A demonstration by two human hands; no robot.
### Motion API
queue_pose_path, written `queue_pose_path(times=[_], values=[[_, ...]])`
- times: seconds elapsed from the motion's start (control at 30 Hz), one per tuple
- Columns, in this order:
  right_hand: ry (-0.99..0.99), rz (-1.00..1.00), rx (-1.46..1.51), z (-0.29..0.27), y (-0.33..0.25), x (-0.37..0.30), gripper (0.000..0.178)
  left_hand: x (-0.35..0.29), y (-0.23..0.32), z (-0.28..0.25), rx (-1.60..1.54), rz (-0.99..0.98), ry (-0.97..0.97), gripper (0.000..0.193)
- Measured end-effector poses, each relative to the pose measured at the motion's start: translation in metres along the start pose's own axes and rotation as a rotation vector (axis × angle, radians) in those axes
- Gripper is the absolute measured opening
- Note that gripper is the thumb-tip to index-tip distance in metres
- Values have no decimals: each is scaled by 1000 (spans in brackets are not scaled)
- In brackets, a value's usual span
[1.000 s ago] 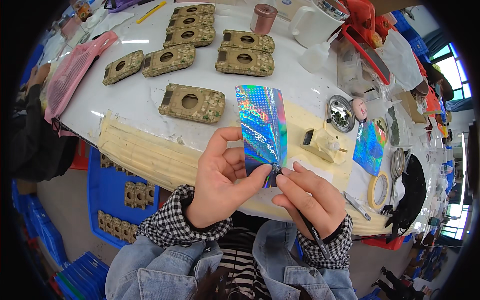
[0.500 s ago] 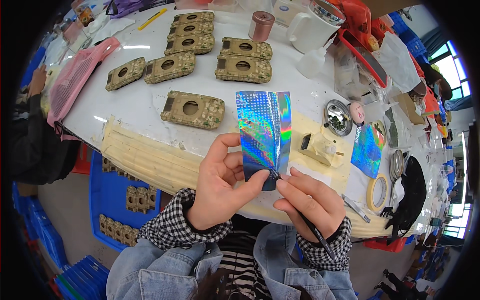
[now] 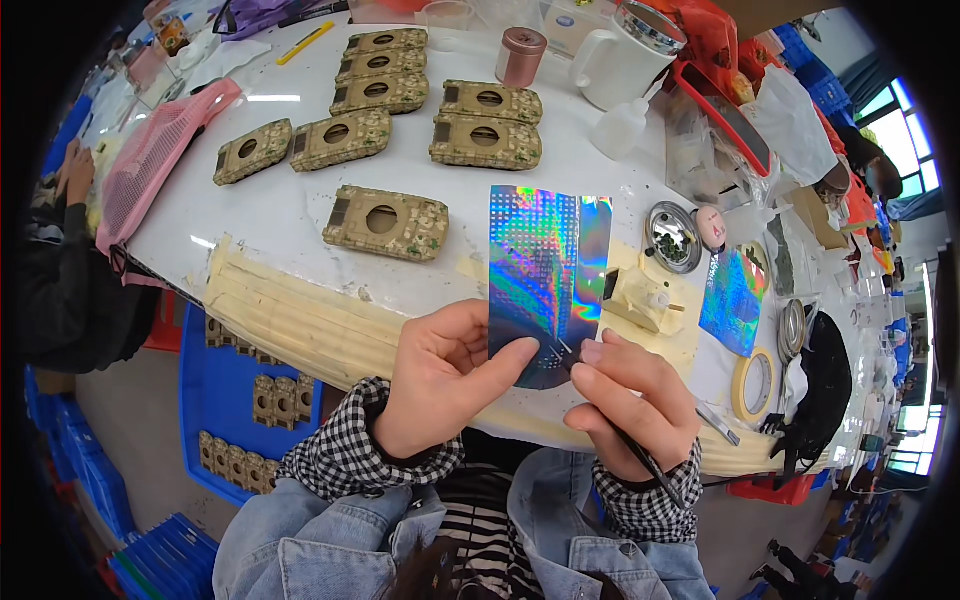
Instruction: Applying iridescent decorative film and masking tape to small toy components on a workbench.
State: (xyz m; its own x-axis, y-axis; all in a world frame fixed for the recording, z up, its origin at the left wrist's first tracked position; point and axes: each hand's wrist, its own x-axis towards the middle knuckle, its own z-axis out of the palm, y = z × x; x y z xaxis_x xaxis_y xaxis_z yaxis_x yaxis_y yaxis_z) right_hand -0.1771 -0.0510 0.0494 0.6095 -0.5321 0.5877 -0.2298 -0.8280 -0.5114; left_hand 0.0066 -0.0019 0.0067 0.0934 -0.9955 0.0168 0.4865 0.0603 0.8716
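Observation:
My left hand [image 3: 455, 370] pinches the lower left edge of a shiny rainbow holographic sticker sheet [image 3: 530, 260], thumb in front and fingers partly hidden behind. The sheet stands upright above the table's near edge and carries rows of small marks. In my right hand [image 3: 635, 395] is a slim black pointed tool [image 3: 640, 452], gripped like a pen. Its thin pale tip is at the sheet's lower part, right of my left thumb; I cannot tell whether it touches. Beyond my left hand lies a camouflage model tank hull [image 3: 385, 222] with a round hole on top.
More tank hulls [image 3: 485, 142] sit farther back. At right are a tan masked turret [image 3: 645, 300], a metal dish [image 3: 675, 237], another holographic sheet [image 3: 733, 300], a tape roll [image 3: 753, 385] and a white mug [image 3: 625, 60]. A blue tray [image 3: 225, 400] with hulls is at lower left.
The sheet has shifted slightly right and turned more squarely toward me. My right hand has moved a little right, and the tool's tip now shows apart from my left thumb.

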Motion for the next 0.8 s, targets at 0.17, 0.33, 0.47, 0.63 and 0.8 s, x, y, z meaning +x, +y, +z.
queue_pose_path(times=[0.17,0.33,0.47,0.63,0.8], values=[[-23,-79,-97,4,2,2,34,-1,-1,0,-12,11,27,16],[-45,-91,-130,5,3,3,34,-2,-1,0,9,10,42,14],[-55,-87,-128,6,2,4,33,-3,-2,-2,31,3,38,13],[-43,-88,-119,6,3,4,34,-2,-1,0,16,-2,61,13],[-34,-82,-113,8,4,4,35,-2,-1,1,44,-10,83,13]])
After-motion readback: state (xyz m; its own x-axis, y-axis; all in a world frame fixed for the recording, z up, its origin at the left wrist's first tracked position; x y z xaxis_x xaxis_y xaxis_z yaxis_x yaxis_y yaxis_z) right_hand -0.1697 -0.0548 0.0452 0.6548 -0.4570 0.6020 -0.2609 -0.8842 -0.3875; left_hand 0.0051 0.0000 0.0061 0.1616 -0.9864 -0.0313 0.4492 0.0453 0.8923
